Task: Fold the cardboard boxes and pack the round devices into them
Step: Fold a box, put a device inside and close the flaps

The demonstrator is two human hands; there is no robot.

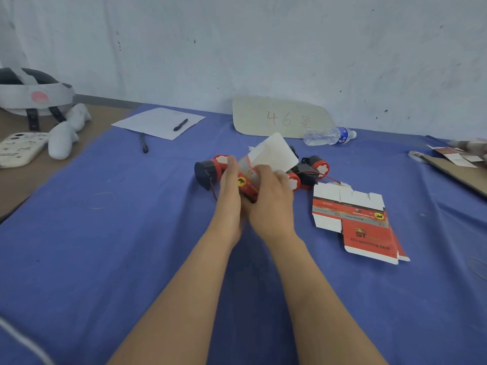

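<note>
we have the half-folded box [248,186] at the middle of the bench [131,233]: left hand [231,185] pressed flat on its side, right hand [271,198] clamped round it, open flap [274,154] tilting toward the far right. nearest round device [208,170] sits just beyond the left hand.

The near half of the surface [105,259] lay open from left edge to right edge, crossed only by two forearms. At the middle, the left hand [232,185] pressed flat on a half-folded box [271,156] that the right hand [271,198] gripped. Round devices [208,171] crowded just behind and to both sides. Flat cardboard boxes [363,222] covered a patch to the right, with a bare lane between them and a board [458,175] at the right edge. Along the far edge stood a card sign [279,117], a lying bottle [329,136], and a paper sheet [158,122] bearing a pen [180,124].
</note>
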